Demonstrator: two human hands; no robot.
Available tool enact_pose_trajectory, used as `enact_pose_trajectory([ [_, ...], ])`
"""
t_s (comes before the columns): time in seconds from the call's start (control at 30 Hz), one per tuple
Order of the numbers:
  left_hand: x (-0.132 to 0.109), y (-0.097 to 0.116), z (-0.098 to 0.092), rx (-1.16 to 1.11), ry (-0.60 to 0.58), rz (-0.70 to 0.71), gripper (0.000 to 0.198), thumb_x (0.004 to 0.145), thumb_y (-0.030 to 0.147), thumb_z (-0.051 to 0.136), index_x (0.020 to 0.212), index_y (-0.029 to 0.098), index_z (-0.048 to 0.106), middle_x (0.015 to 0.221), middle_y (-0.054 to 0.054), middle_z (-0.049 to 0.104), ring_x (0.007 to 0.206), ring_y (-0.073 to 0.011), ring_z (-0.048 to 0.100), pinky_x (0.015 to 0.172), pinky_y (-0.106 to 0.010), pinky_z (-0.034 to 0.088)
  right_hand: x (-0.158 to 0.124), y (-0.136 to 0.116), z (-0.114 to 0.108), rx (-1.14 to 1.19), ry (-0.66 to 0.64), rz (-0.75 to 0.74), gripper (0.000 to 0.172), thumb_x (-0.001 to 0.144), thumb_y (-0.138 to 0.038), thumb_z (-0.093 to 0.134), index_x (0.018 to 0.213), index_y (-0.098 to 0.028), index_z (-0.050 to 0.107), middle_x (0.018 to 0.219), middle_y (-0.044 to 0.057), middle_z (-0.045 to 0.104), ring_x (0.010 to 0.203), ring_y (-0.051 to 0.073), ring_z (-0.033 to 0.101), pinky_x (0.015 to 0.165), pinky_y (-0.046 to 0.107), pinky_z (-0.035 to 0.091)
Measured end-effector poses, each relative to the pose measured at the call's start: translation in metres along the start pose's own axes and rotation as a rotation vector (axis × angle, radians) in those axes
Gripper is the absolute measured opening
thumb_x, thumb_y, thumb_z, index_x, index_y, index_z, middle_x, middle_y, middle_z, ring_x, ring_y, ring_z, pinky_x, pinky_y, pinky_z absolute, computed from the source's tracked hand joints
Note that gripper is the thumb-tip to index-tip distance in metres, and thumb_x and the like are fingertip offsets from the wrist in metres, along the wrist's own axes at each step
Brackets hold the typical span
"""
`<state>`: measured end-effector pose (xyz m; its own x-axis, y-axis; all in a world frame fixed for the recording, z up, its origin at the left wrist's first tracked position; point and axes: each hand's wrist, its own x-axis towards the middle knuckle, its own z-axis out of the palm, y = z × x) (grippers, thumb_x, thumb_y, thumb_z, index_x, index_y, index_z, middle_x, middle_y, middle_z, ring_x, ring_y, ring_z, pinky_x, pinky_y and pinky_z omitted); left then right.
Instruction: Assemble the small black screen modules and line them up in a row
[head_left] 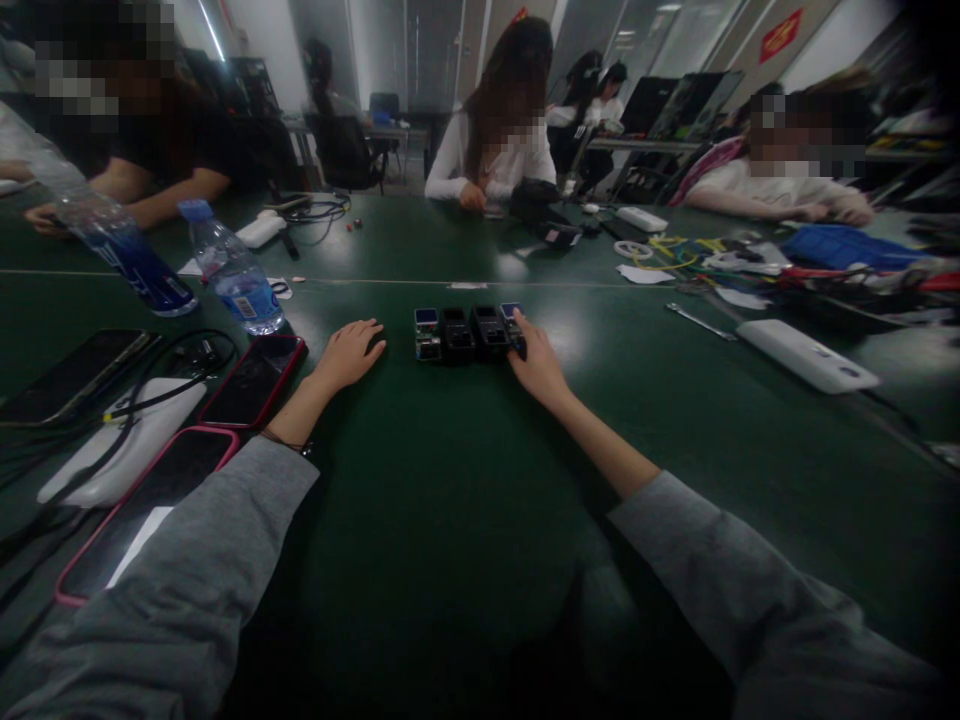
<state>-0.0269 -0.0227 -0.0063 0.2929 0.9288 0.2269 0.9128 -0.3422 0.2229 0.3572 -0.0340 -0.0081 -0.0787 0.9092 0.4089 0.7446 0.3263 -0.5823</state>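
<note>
A short row of small devices stands on the green table (420, 470) in front of me. At its left end is a small circuit board with a screen (427, 335). Two black plastic housings, a left one (456, 335) and a right one (490, 332), sit beside each other in the middle. The right end is a second small circuit board with a screen (511, 312), partly covered by my right hand (538, 365), whose thumb and fingers close around its outer side. My left hand (351, 352) rests on the tabletop left of the row, fingers stretched out, holding nothing.
Left of me lie a red-edged phone (255, 382), a pink-cased phone (150, 505), a white power strip (124, 440) and cables. Two water bottles, one small (244, 285), stand behind. To the right are another power strip (806, 355) and tangled wires (712, 250). People sit opposite.
</note>
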Motion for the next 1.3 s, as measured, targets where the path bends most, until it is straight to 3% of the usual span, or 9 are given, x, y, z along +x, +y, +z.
enact_pose_trajectory([
  [0.37,-0.0008,0.0015,-0.002,0.0,-0.011,-0.009,0.054,0.11,0.049,0.038,0.153,0.022,0.053,0.164,-0.013,0.05,0.152,-0.0321,0.045,0.125,-0.056,0.035,0.0002,0.0015,-0.0004,0.006,0.018,0.013,0.074,0.089,-0.02,0.054,0.163,-0.022,0.045,0.143,0.017,0.058,0.13,0.04,0.059,0.109,0.064,0.053],
  [0.7,0.0001,0.0013,-0.0003,0.017,-0.003,-0.007,0.052,0.11,0.047,0.039,0.153,0.022,0.053,0.164,-0.012,0.051,0.152,-0.031,0.046,0.125,-0.055,0.036,0.0006,0.0007,0.0003,0.021,0.046,0.022,0.075,0.089,-0.021,0.056,0.162,-0.007,0.04,0.149,0.025,0.053,0.136,0.041,0.056,0.114,0.061,0.05],
  [0.9,0.0001,0.0005,0.0005,0.019,-0.007,-0.003,0.053,0.11,0.048,0.038,0.153,0.02,0.053,0.164,-0.014,0.05,0.152,-0.0315,0.046,0.125,-0.055,0.036,0.0001,0.004,0.0016,0.056,0.064,0.006,0.076,0.092,-0.025,0.055,0.164,-0.013,0.037,0.152,0.023,0.052,0.136,0.042,0.055,0.112,0.064,0.05],
  [1.2,-0.0003,0.0021,-0.0021,0.025,-0.02,-0.01,0.054,0.111,0.048,0.038,0.153,0.019,0.053,0.164,-0.014,0.05,0.152,-0.031,0.046,0.126,-0.054,0.036,-0.0003,0.0031,-0.0005,-0.015,0.01,-0.001,0.071,0.09,-0.021,0.053,0.161,-0.018,0.046,0.144,0.021,0.055,0.125,0.04,0.061,0.104,0.061,0.055],
  [1.3,-0.0005,0.003,-0.0034,0.026,-0.031,-0.011,0.055,0.111,0.048,0.037,0.154,0.017,0.052,0.165,-0.015,0.049,0.153,-0.032,0.044,0.126,-0.055,0.035,-0.0013,0.0018,-0.0006,-0.023,0.014,-0.001,0.075,0.092,-0.022,0.055,0.165,-0.023,0.04,0.142,0.019,0.056,0.12,0.04,0.063,0.099,0.061,0.057],
])
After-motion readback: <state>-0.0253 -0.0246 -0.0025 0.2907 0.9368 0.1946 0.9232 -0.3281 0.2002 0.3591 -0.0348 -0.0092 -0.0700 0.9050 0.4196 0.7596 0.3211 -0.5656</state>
